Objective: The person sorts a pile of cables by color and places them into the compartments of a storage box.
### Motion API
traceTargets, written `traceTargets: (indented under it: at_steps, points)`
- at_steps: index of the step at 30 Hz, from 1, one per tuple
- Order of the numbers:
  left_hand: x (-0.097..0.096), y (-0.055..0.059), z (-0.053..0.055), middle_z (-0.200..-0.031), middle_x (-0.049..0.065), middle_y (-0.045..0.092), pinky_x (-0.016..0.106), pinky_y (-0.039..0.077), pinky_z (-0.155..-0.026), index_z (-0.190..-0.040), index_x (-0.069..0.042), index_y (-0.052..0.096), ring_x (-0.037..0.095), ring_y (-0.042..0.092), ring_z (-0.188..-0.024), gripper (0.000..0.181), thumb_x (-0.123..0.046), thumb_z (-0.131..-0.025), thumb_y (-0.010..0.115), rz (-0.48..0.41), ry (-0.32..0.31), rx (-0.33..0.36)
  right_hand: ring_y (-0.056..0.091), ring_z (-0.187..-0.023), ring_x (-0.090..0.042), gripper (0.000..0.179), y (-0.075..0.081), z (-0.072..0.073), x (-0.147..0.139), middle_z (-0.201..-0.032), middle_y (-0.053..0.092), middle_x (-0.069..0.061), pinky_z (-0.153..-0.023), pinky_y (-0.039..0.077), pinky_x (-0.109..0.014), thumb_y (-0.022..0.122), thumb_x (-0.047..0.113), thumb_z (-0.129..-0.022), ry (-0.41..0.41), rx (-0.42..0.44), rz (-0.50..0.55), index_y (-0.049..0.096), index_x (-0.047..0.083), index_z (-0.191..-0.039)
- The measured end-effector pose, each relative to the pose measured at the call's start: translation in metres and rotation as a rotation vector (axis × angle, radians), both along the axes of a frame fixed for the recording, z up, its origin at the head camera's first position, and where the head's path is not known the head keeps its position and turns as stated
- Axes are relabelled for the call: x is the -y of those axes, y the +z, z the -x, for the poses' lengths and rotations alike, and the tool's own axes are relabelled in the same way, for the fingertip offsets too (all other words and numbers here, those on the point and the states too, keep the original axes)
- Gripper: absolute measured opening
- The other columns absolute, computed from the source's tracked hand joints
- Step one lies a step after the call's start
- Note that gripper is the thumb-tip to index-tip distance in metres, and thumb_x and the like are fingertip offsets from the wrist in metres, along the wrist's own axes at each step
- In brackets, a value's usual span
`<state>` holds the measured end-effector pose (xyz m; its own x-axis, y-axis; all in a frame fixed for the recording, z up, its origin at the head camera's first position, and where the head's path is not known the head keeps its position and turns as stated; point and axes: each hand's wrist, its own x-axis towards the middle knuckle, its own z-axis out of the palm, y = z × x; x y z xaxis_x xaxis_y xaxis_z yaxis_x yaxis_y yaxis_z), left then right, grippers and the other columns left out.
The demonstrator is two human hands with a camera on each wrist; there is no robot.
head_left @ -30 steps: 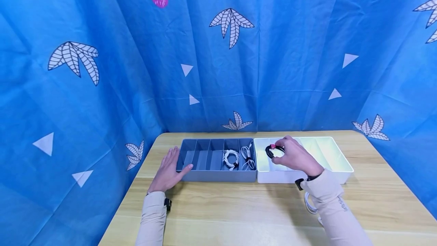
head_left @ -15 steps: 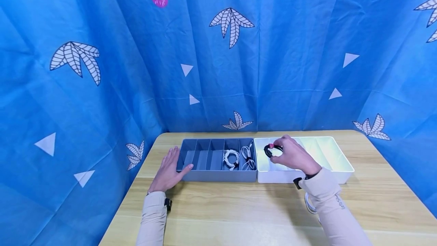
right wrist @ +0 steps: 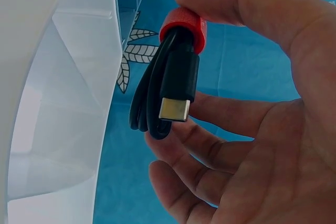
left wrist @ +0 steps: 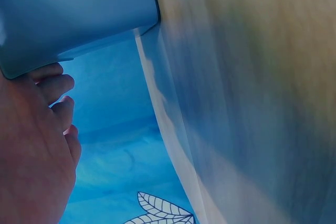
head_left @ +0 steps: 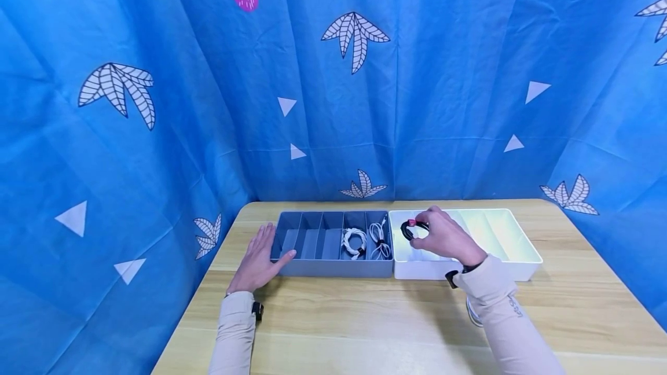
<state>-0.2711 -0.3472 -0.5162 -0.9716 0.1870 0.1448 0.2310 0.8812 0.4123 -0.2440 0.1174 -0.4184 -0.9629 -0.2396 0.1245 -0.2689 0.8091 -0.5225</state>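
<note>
My right hand (head_left: 447, 237) pinches a coiled black USB-C cable (right wrist: 176, 82) between thumb and fingers, above the leftmost part of the white divided box (head_left: 422, 271). A red strap (right wrist: 184, 24) binds the coil, and the metal plug faces the right wrist camera. At the left end of the grey divided box (head_left: 333, 268) rests my left hand (head_left: 259, 259), thumb along the front rim and fingers straight along the side. Two white coiled cables, one round (head_left: 354, 243) and one longer (head_left: 379, 242), lie in the grey box's two rightmost compartments.
Both boxes stand side by side on a wooden table (head_left: 354, 317), near its back edge. Part of another white cable (head_left: 473, 312) shows on the table beside my right sleeve. A blue patterned curtain (head_left: 333, 103) hangs behind and around the table.
My right hand has shifted slightly left with the black cable, still over the white box. My left hand stays at the grey box's end.
</note>
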Motion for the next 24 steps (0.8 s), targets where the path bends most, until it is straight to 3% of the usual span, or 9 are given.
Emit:
traceTargets:
  at_steps: [18, 24]
  points:
    - [0.0007, -0.0008, -0.0004, -0.175, 0.017, 0.011, 0.062, 0.009, -0.131, -0.166, -0.003, 0.015, 0.039, 0.007, -0.163, 0.104, -0.072, -0.096, 0.05, -0.008, -0.007, -0.002, 0.06, -0.099, -0.029, 0.043, -0.0013, 0.0022, 0.0051, -0.111, 0.068, -0.019, -0.087, 0.053, -0.044, 0.085, 0.019, -0.077, 0.037, -0.038, 0.002, 0.074, -0.005, -0.111]
    - [0.0009, -0.0011, -0.0004, -0.175, 0.015, 0.011, 0.061, 0.01, -0.132, -0.166, -0.005, 0.014, 0.036, 0.005, -0.164, 0.104, -0.074, -0.096, 0.048, -0.008, -0.002, 0.0, 0.06, -0.104, -0.032, 0.042, -0.0036, 0.0037, 0.0064, -0.116, 0.067, -0.02, -0.092, 0.053, -0.048, 0.085, 0.02, -0.078, 0.025, -0.031, -0.003, 0.074, -0.003, -0.112]
